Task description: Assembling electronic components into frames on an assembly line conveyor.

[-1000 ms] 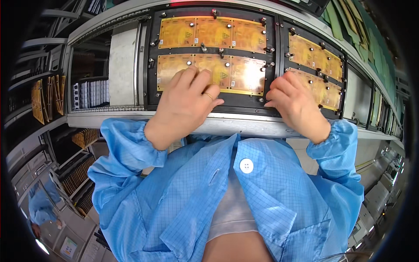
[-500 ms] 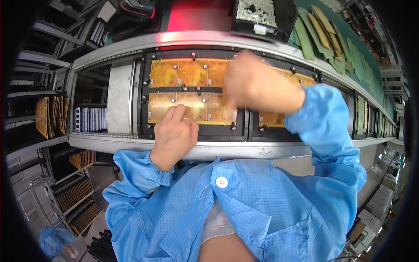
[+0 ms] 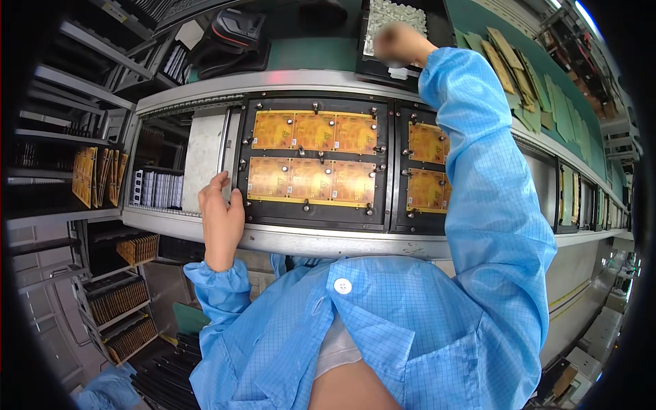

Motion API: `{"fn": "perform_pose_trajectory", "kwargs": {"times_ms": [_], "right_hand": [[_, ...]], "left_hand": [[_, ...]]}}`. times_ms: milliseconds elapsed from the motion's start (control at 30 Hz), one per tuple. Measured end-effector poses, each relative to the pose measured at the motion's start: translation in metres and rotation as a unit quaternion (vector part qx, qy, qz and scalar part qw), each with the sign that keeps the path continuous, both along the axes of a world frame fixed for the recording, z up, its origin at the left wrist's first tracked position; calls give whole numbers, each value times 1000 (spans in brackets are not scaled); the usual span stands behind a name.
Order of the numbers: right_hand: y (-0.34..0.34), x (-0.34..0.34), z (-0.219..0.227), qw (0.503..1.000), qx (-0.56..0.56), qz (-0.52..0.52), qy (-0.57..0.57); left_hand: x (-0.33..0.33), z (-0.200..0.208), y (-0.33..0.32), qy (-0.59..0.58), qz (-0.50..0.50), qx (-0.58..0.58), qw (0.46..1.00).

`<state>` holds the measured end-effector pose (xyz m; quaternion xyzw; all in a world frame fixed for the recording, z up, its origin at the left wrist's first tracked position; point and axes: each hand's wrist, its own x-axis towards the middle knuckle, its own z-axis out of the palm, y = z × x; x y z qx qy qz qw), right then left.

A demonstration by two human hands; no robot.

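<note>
My left hand (image 3: 222,215) rests at the left end of a black pallet (image 3: 383,212), thumb apart from the extended fingers, with nothing seen in it. Clamped by small black posts, two orange circuit board panels (image 3: 312,181) lie in the pallet, one above the other. Beyond the rail, my right hand (image 3: 402,44) reaches into a black box (image 3: 372,65) of small white parts (image 3: 408,12). Its fingers are blurred, so what they grip, if anything, does not show. My right sleeve (image 3: 492,178) covers part of a second black pallet (image 3: 400,116) with more orange boards.
A metal conveyor rail (image 3: 328,242) runs along my front. Green and tan board strips (image 3: 509,65) lie at the far right. A black and red device (image 3: 236,31) stands at the back left. Racks of orange boards (image 3: 119,304) are on the left.
My right hand has gone from above the boards to the box of white parts. My left hand has moved off the lower panel to the pallet's left end. The red glow has faded.
</note>
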<state>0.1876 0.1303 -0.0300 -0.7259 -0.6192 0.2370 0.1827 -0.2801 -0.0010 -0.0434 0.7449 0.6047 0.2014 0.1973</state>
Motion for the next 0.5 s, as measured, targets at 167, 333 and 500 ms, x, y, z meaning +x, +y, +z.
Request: {"fn": "perform_pose_trajectory", "kwargs": {"times_ms": [167, 333, 500], "right_hand": [[-11, 9, -1, 985, 98, -94, 108], [-29, 7, 14, 933, 86, -169, 307], [-44, 26, 10, 940, 66, -170, 288]], "left_hand": [[4, 5, 9, -69, -1, -115, 991], [5, 5, 11, -45, -3, -116, 992], [0, -2, 16, -73, 24, -112, 991]]}}
